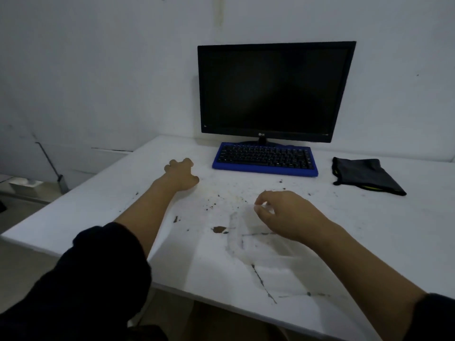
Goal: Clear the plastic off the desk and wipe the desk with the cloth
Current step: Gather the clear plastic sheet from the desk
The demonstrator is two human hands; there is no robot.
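The right hand (283,215) pinches the thin clear plastic sheet (258,244), the left hand (182,177) rests spread and empty on the dirty white desk (369,230); next, I think, lift the plastic away.

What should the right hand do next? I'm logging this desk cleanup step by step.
Probably lift the clear plastic up off the desk. The right hand already pinches its top edge, the sheet still lies over the dirty patch, and the dark cloth sits untouched. The left hand rests flat.
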